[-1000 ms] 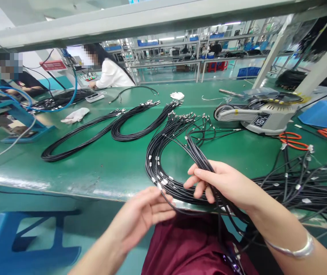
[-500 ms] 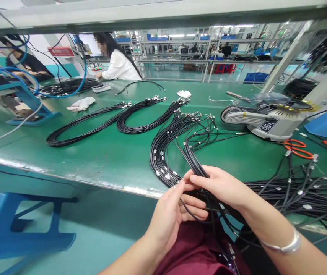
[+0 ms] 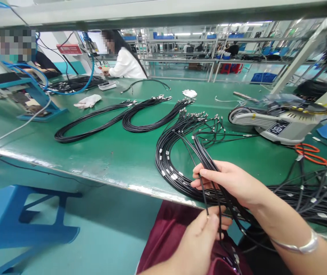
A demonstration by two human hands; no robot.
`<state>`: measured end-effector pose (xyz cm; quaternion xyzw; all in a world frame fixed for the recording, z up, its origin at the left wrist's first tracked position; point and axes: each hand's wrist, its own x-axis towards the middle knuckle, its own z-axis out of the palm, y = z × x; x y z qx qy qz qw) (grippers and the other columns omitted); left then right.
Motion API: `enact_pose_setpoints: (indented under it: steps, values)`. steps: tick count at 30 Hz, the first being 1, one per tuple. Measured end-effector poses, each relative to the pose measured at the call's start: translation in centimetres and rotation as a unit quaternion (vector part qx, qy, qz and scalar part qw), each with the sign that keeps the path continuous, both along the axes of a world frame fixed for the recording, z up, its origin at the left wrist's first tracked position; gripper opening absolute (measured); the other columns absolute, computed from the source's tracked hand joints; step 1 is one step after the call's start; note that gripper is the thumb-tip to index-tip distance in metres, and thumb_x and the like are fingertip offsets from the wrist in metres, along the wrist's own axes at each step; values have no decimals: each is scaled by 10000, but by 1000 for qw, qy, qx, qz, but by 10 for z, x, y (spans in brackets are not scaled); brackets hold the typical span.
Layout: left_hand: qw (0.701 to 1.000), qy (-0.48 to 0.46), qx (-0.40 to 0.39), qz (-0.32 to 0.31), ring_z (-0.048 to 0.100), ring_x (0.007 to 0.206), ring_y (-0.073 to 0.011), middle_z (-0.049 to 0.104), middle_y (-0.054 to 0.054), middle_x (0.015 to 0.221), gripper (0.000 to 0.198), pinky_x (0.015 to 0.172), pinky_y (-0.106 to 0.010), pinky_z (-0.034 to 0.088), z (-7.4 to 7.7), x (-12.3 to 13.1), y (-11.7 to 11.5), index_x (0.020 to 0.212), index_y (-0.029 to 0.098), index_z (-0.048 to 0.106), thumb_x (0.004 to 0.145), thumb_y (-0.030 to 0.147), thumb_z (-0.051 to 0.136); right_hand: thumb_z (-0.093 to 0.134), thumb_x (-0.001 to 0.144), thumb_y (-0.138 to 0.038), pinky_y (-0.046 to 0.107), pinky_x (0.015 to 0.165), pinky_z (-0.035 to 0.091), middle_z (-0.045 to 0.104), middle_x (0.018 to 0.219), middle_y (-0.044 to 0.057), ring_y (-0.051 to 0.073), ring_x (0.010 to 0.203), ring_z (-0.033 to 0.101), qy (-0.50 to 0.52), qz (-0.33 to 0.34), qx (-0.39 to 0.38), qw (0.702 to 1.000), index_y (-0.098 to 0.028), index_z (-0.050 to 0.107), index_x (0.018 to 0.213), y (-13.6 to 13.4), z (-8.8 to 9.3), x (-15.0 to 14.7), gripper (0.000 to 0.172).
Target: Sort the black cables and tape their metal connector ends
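In my right hand (image 3: 223, 177) is a bundle of black cables (image 3: 204, 151), gripped between thumb and fingers over the table's front edge. Lower down, above my lap, my left hand (image 3: 206, 229) pinches a single black cable (image 3: 203, 193) that runs up to my right hand. The lower cable ends hang towards my lap, partly hidden by my hands. Just behind, a large curved bundle of black cables (image 3: 161, 160) with white labels and metal ends lies on the green table (image 3: 117, 160).
Two looped cable bundles, one (image 3: 74, 133) left and another (image 3: 140, 126) nearer the middle, lie on the table. At right are a tape dispenser (image 3: 283, 122), orange-handled scissors (image 3: 312, 152) and more cables (image 3: 295, 198). A blue stool (image 3: 37, 217) stands lower left. A co-worker (image 3: 127, 63) sits opposite.
My left hand has moved down and right, away from my right hand, drawing one cable taut between them. The view has shifted a little, so the table's things appear further right.
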<state>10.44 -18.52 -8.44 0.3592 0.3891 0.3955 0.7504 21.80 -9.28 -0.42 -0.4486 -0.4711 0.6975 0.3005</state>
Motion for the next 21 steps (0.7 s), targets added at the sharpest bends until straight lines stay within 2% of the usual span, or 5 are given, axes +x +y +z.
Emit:
enact_pose_setpoints:
  steps: [6, 10, 14, 18, 21]
  values:
    - [991, 41, 125, 7, 419, 1266, -250, 495, -93, 1352, 530, 1115, -350, 255, -8, 30, -10, 1289, 199, 531, 870, 510, 442, 636, 794, -315, 254, 622, 526, 679, 675, 48, 151, 628, 668, -28, 3, -24, 999, -157, 590, 952, 2, 6, 1, 229]
    - [987, 59, 143, -45, 551, 1102, -259, 540, -98, 1287, 485, 1009, -369, 387, -1, 41, -7, 1263, 240, 558, 860, 488, 454, 594, 823, -346, 199, 463, 398, 579, 541, -13, 89, 455, 529, -61, 19, 23, 998, -148, 583, 976, 1, 10, 8, 251]
    - [968, 163, 171, -91, 623, 805, -226, 682, -74, 913, 291, 771, -332, 491, 21, -12, 4, 934, 230, 717, 803, 435, 557, 581, 824, -355, 189, 391, 222, 399, 449, -78, 51, 391, 310, -71, -5, 64, 995, -139, 586, 992, 0, 19, 13, 274]
    - [875, 405, 151, 217, 553, 580, -138, 613, -1, 658, 194, 554, -231, 448, 41, -94, 43, 752, 198, 632, 768, 389, 606, 619, 781, -319, 193, 382, 165, 334, 431, -96, 48, 394, 246, -53, -1, 65, 996, -135, 596, 888, 1, 21, 7, 214]
    - [862, 458, 101, 194, 519, 451, -114, 550, 32, 532, 266, 420, -201, 398, 41, -123, 77, 704, 192, 577, 745, 452, 617, 639, 757, -294, 187, 374, 182, 434, 455, -71, 42, 381, 287, -62, 23, 38, 997, -118, 598, 882, 1, 15, 0, 220]
